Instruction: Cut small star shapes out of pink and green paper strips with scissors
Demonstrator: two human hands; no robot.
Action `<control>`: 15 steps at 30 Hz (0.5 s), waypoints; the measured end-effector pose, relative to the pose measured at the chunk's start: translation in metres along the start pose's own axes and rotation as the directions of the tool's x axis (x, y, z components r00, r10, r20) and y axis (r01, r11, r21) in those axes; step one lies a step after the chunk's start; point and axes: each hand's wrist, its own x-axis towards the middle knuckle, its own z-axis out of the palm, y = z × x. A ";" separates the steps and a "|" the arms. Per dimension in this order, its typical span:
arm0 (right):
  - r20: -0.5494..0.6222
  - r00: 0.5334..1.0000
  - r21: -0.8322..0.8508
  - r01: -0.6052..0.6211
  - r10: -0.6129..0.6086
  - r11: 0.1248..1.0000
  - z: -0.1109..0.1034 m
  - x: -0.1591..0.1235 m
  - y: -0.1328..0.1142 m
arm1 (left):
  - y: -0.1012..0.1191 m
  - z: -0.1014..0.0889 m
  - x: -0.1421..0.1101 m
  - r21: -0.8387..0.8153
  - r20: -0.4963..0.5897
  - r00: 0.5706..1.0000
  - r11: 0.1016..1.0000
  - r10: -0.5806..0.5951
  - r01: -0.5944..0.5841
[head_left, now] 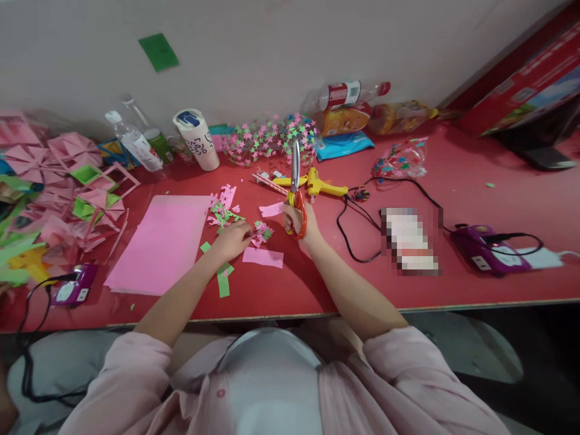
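Observation:
My right hand [299,219] is wrapped round the orange and yellow handles of a pair of scissors [296,166], whose blades point up and away from me and look closed. My left hand [235,238] rests on the table with its fingers curled at the edge of a small heap of pink and green paper stars [261,233]; what the fingertips hold, if anything, is hidden. Just beyond that hand are green and pink cut-out paper scraps [223,211]. A pink paper strip [263,257] lies in front of the heap, and green strips [223,283] lie near my left wrist.
Pink sheets [158,248] lie to the left, beside folded paper shapes [67,175]. Along the wall stand a tumbler [199,142], bottles [136,142] and star-filled clear plastic [272,140]. A yellow glue gun [327,184] trails a black cord towards a purple power strip [492,251].

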 end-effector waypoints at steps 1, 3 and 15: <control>0.002 1.000 -0.006 -0.001 0.001 1.000 0.000 0.000 0.001 | 0.000 0.001 0.000 0.006 0.000 1.000 1.000 0.012 -0.012; 0.003 1.000 -0.018 -0.001 0.001 1.000 0.001 0.000 0.001 | 0.000 0.000 0.000 0.027 -0.002 0.999 0.999 0.037 -0.037; 0.075 0.997 -0.051 0.024 -0.020 0.998 0.002 -0.005 -0.001 | -0.025 -0.033 -0.002 -0.140 -0.417 0.872 0.966 -0.257 0.218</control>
